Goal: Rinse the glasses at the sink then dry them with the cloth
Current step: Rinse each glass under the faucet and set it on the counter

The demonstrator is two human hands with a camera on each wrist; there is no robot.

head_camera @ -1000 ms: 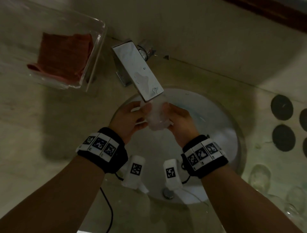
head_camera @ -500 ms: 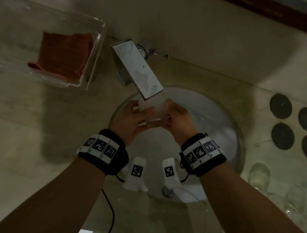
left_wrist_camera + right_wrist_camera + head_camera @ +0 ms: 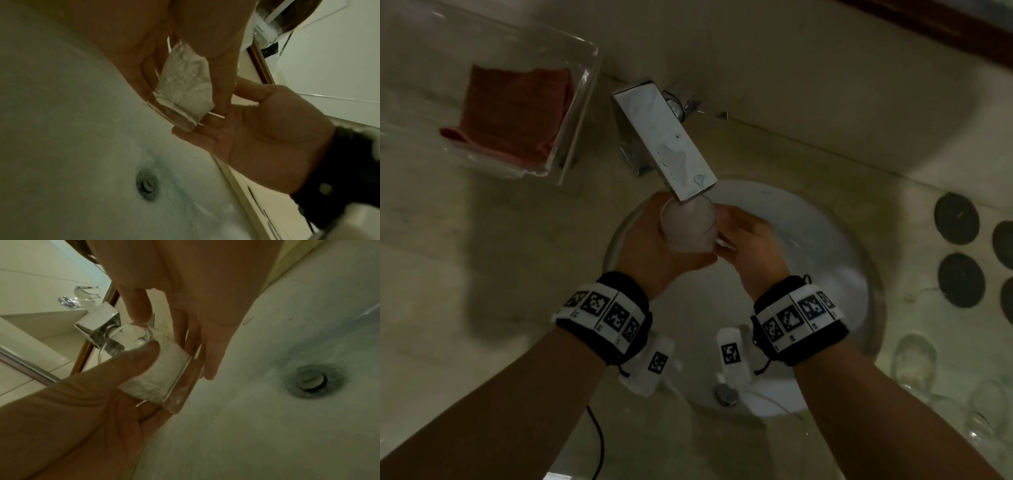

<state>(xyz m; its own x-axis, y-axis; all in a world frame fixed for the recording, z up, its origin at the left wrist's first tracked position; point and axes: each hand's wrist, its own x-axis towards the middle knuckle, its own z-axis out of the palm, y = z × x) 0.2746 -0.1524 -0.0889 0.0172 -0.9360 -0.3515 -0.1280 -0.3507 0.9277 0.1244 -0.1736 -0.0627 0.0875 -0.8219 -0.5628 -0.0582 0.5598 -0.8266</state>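
Moved: I've lifted the glass (image 3: pixel 687 224) closer under the tap (image 3: pixel 666 142).
Left hand (image 3: pixel 654 248): grip curled round the glass.
Right hand (image 3: pixel 751 245): grip pinching the glass, over the sink (image 3: pixel 835 260).

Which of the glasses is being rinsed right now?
The glass that both hands hold under the faucet, frothy with water. The other glasses stand untouched on the counter, right of the sink.

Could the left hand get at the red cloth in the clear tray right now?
Probably not yet: the left hand grips the glass under the faucet. The red cloth lies uncovered in the open clear tray on its side, nothing between.
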